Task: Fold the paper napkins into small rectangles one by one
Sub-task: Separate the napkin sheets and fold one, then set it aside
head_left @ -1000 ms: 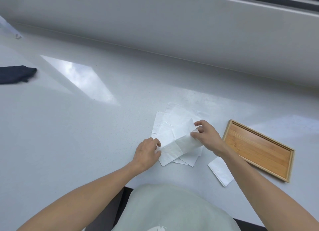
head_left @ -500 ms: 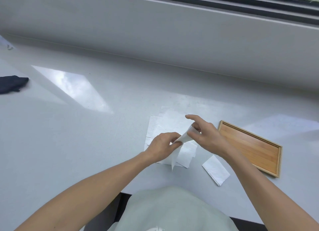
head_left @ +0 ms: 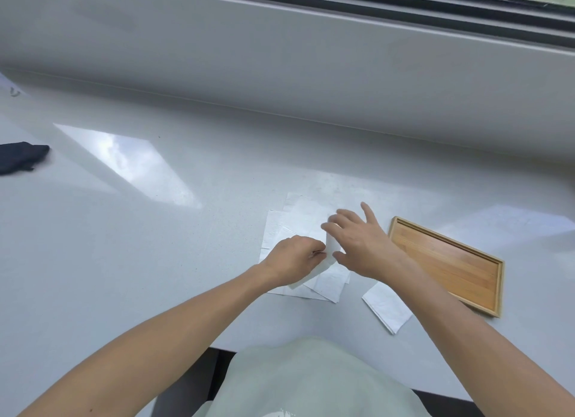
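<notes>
The left hand (head_left: 294, 258) pinches a part-folded napkin (head_left: 330, 251) at its left edge, just above the loose pile of napkins (head_left: 298, 220) spread on the white table (head_left: 155, 261). The right hand (head_left: 361, 245) has its fingers spread and fairly straight against the napkin's right side. A folded napkin (head_left: 387, 309) lies near right, beside a wooden tray (head_left: 451, 261).

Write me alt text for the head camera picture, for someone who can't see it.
Seen from above, a person's left hand pinches a partly folded white napkin while the open right hand presses on it, over a pile of unfolded napkins on a pale table. A folded napkin and an empty wooden tray lie to the right.
</notes>
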